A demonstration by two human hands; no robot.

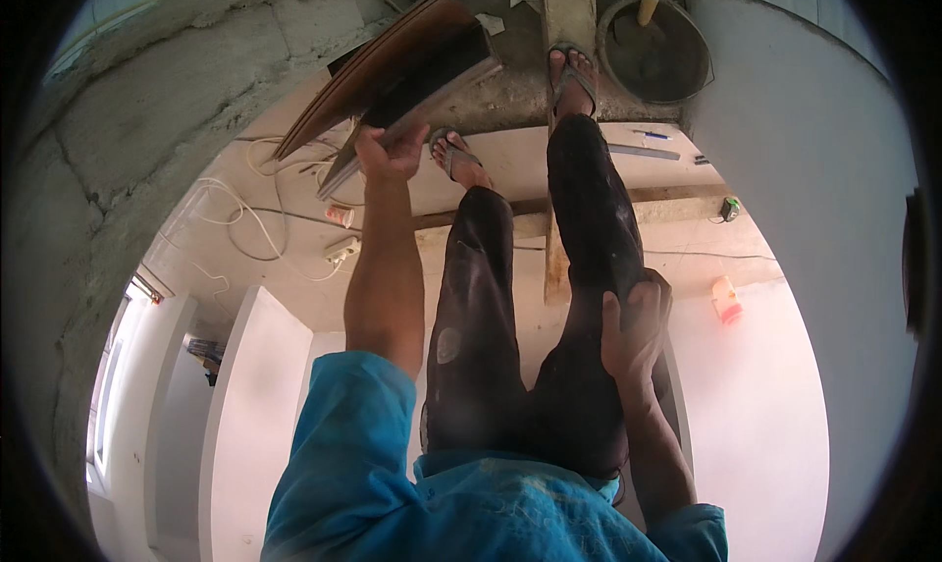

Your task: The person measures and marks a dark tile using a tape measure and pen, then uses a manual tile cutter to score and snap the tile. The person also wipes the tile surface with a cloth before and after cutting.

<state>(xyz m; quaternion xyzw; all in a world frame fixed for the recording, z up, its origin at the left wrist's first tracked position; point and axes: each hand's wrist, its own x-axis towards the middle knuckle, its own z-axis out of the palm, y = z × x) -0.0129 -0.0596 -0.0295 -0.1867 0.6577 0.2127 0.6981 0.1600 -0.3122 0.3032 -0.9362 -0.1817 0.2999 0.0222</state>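
My left hand [391,154] is closed on the lower edge of a stack of long brown planks [378,71], at the upper left. The front plank has a reddish-brown face; another beside it shows a dark side and a paler edge. The planks stand tilted, their upper ends near a rough cement ledge. My right hand [633,331] is wrapped round my right leg [595,228], thumb on top, with some fingers hidden behind the leg. My sandalled feet are set apart, the right one on a wooden beam [569,7].
A round bucket [702,61] of grey material with a wooden-handled tool stands beyond my right foot. Far below lie cables [285,230], a power strip [341,250], a tape measure [730,209] and a pinkish container [726,301]. A rough cement wall [147,120] rises left; a smooth wall [795,160] stands right.
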